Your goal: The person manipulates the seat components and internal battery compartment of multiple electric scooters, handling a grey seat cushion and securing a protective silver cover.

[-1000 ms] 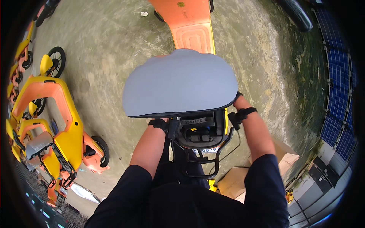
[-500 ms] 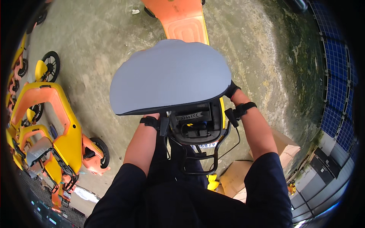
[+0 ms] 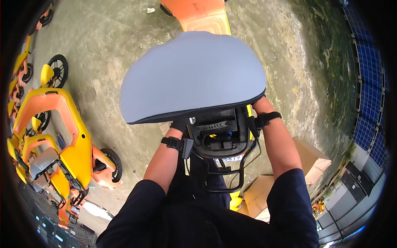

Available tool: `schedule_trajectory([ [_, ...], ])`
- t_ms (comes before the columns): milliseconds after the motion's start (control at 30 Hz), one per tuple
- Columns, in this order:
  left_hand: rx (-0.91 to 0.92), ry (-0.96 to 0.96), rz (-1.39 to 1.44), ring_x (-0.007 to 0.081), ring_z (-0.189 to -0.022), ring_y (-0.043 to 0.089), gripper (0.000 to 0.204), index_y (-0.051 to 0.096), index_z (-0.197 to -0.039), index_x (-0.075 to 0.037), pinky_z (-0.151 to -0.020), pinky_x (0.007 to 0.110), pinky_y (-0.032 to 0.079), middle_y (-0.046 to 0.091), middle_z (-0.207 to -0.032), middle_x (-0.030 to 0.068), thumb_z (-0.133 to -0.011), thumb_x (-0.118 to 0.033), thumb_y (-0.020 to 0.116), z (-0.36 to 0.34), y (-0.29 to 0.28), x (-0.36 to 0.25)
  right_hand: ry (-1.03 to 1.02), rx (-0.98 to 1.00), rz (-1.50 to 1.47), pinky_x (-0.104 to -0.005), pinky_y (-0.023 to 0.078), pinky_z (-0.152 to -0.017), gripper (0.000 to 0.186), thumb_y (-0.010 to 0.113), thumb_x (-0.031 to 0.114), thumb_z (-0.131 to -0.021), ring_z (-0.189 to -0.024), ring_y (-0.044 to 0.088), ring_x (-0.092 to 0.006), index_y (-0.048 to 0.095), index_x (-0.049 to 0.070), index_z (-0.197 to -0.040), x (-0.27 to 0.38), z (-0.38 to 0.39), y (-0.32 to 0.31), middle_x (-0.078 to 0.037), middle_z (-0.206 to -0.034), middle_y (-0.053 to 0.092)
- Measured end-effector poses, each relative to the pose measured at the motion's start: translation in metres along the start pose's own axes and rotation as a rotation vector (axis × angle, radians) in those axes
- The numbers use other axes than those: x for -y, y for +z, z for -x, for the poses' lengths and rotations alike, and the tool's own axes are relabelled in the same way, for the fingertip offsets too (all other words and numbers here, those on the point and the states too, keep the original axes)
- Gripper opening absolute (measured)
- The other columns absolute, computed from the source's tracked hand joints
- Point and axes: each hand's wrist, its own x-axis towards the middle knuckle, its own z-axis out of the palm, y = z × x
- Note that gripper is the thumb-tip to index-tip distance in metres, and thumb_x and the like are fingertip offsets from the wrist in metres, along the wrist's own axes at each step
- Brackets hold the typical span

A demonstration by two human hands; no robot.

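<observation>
Yellow-orange scooters [image 3: 62,140] at left, cardboard boxes [image 3: 308,157] at right, on concrete floor [image 3: 111,49]

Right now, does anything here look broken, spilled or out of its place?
The grey seat is tipped up, exposing the black compartment beneath. Both hands are hidden under the seat. Cardboard boxes lie on the concrete floor. No spill or damage shows.

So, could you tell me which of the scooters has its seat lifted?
The orange scooter straight ahead: its grey seat is tilted up over the open compartment. The yellow ones stand parked on the left.
</observation>
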Motion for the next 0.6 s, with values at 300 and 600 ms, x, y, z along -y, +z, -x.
schedule_trajectory([
  [300,0.092,-0.027,0.028,0.0191,-0.069,0.058,0.025,0.053,-0.104,-0.007,-0.058,0.031,0.047,0.058,-0.089,0.0080,-0.087,-0.024,0.048,-0.012,-0.013,-0.003,-0.240,-0.027,-0.160,-0.0305,0.046,-0.078,0.038,0.063,0.014,-0.073,-0.091,0.057,-0.0184,0.054,0.002,-0.108,-0.010,0.010,-0.012,-0.009,-0.101,0.061],
  [600,0.077,-0.016,0.004,0.0200,-0.071,0.058,0.027,0.052,-0.107,-0.007,-0.060,0.032,0.047,0.058,-0.092,0.0085,-0.087,-0.024,0.047,-0.007,-0.019,-0.025,-0.130,-0.007,-0.395,-0.0317,0.045,-0.077,0.027,0.054,0.011,-0.080,-0.088,0.057,-0.0182,0.056,-0.001,-0.104,0.005,0.019,0.004,-0.011,-0.096,0.062],
])
